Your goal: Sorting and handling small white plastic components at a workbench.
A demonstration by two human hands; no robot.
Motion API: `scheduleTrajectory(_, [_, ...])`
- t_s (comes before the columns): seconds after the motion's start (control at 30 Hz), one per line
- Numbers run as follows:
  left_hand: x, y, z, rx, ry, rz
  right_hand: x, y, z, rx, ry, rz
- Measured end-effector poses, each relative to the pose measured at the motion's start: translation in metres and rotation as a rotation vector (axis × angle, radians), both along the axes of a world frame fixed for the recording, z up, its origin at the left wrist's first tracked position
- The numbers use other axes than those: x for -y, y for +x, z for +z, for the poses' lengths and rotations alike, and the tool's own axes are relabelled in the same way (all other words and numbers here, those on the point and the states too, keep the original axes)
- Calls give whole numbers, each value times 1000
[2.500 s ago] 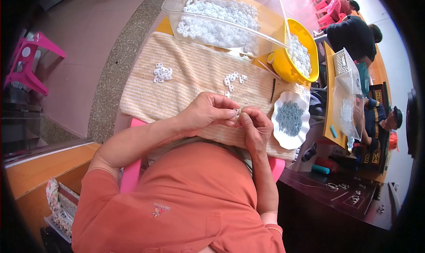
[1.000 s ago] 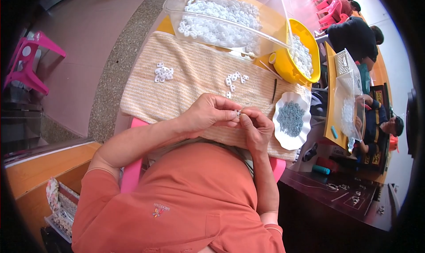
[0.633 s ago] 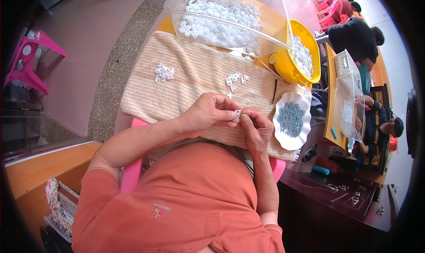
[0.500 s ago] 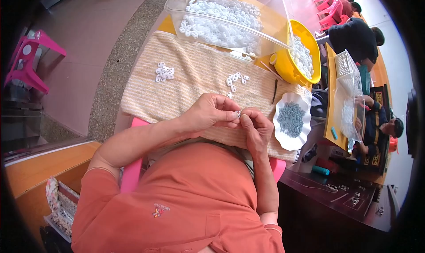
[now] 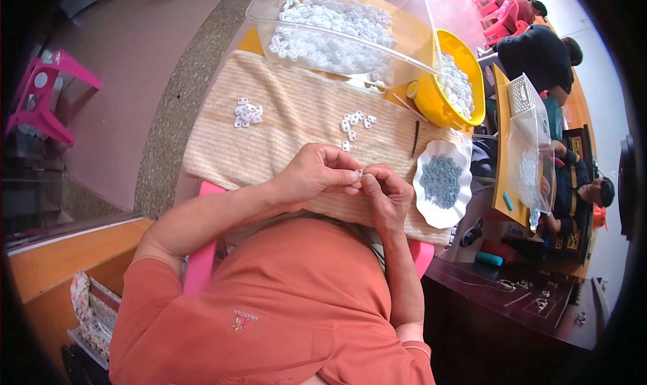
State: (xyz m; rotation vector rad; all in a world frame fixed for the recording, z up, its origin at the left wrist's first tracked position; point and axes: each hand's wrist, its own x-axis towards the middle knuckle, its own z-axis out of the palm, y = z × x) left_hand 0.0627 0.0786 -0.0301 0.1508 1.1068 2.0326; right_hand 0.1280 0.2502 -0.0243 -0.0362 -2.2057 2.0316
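Observation:
Over the near part of a striped cloth [image 5: 269, 142], my left hand [image 5: 322, 171] pinches a small white plastic piece [image 5: 359, 173] between thumb and fingertips. My right hand [image 5: 387, 193] is closed at the same piece, fingertips against its right side; anything smaller in them is too tiny to make out. Beyond the hands lie several loose white plastic pieces [image 5: 352, 123], and farther left is a small pile of white pieces [image 5: 248, 113]. A white scalloped dish [image 5: 437, 218] with small grey-blue parts stands just right of my right hand.
A clear plastic bin [image 5: 266, 43] of white pieces stands at the back, beside a yellow basket [image 5: 476, 92] holding more. A thin dark stick [image 5: 415, 139] lies near the dish. Other people sit at a table on the right; a pink stool [image 5: 47, 102] is at left.
Both hands stay together on the white piece, with only slight finger movement. The whole view has shifted a little; nothing else has visibly changed.

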Motion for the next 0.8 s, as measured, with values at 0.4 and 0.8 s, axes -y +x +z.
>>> scheduleTrajectory(0.4, [2, 0, 3, 18, 48, -9, -2, 0, 0, 10, -177, -14])
scheduleTrajectory(0.8, [3, 0, 8, 100, 60, -21, -5, 1, 7, 52, -140, 10])
